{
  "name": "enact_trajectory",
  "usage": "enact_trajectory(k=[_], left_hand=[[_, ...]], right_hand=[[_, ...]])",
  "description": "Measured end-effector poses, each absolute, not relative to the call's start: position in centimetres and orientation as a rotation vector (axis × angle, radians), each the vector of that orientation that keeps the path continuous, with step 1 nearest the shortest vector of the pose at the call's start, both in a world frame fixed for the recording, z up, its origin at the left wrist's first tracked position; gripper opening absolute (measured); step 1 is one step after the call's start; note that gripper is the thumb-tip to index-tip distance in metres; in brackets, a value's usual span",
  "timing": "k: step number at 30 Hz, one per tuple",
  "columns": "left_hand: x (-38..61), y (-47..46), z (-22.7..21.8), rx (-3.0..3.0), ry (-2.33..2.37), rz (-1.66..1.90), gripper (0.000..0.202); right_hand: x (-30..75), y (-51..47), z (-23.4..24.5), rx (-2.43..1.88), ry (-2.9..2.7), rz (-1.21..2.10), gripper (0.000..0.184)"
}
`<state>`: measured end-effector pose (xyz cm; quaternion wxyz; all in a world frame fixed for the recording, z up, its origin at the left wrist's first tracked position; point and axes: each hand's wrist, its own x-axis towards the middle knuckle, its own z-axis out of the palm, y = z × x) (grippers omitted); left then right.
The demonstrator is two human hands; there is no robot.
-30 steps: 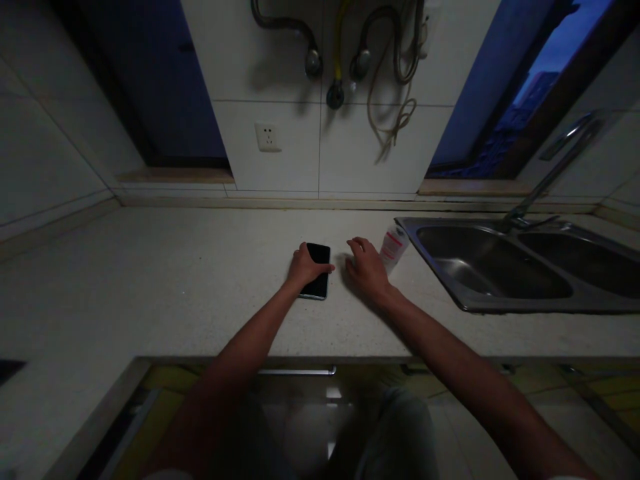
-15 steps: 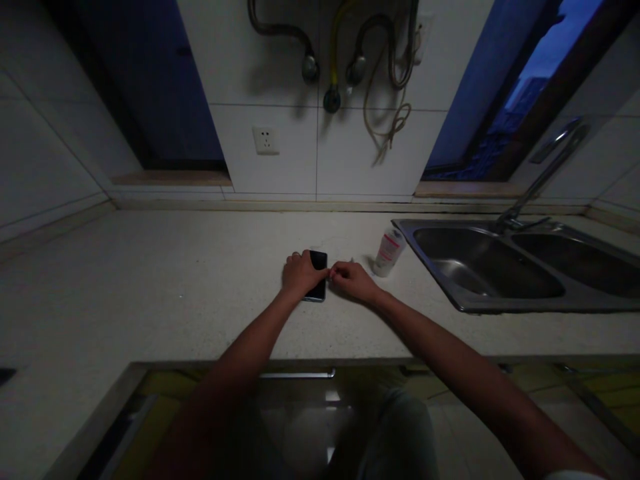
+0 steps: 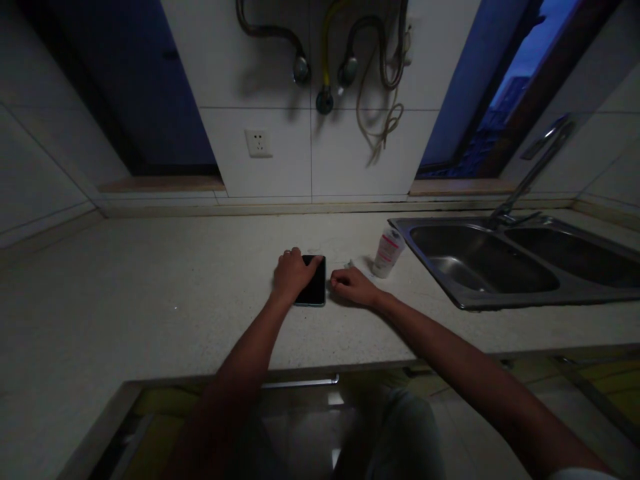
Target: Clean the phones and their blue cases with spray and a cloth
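A black smartphone [image 3: 313, 288] lies flat, screen up, on the pale countertop. My left hand [image 3: 293, 272] grips its left side, the thumb stretched over the upper part of the screen and the fingers curled beyond the far left edge. Just off the phone's right edge, my right hand [image 3: 355, 287] rests closed, its fingertips pinched together. Whatever those fingers may hold is too small and dark to make out. Behind the right knuckles lies a small pale scrap [image 3: 349, 264], partly hidden. A clear plastic cup [image 3: 388, 253] with pink print stands to the right.
A double steel sink [image 3: 480, 261] with a curved faucet [image 3: 533, 173] is set into the counter at right. Pipes and valves [image 3: 325, 101] and a socket [image 3: 259, 143] are on the tiled wall. The counter's front edge [image 3: 310, 370] runs below my forearms.
My left thumb has moved from the phone's right edge up and back over the screen. My hands have drawn apart, leaving a gap beside the phone. The camera view has shifted slightly.
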<state>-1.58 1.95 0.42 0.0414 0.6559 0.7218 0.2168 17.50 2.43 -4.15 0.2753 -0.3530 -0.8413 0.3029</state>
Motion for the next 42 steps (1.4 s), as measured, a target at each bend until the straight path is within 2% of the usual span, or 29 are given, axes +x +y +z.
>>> enact_trajectory(k=[2, 6, 10, 18, 29, 37, 42], left_hand=[[-2.8, 2.6, 1.1, 1.912, 2.251, 0.797, 0.039], [-4.6, 3.8, 0.8, 1.780, 2.224, 0.865, 0.035], [-5.2, 4.5, -1.2, 1.791, 2.237, 0.696, 0.026], [-5.1, 4.9, -2.3, 1.764, 2.304, 0.683, 0.028], [-5.0, 5.0, -2.5, 1.812, 2.233, 0.684, 0.030], [-5.0, 4.9, -2.4, 1.822, 2.210, 0.664, 0.032], [-5.0, 4.8, -2.1, 1.828, 2.215, 0.651, 0.032]], right_hand=[[17.7, 2.3, -4.1, -0.909, -2.313, 0.871, 0.023], [17.6, 2.0, -3.8, -0.949, -2.468, 0.772, 0.026], [17.3, 1.6, -3.8, -0.997, -2.552, 0.611, 0.023], [17.0, 1.5, -4.1, -1.071, -2.341, 0.698, 0.017], [17.1, 1.4, -3.8, -1.079, -2.378, 0.677, 0.017], [18.0, 2.6, -3.2, -1.505, -2.247, 0.320, 0.022], [18.6, 2.9, -3.1, -1.512, -2.245, 0.286, 0.021]])
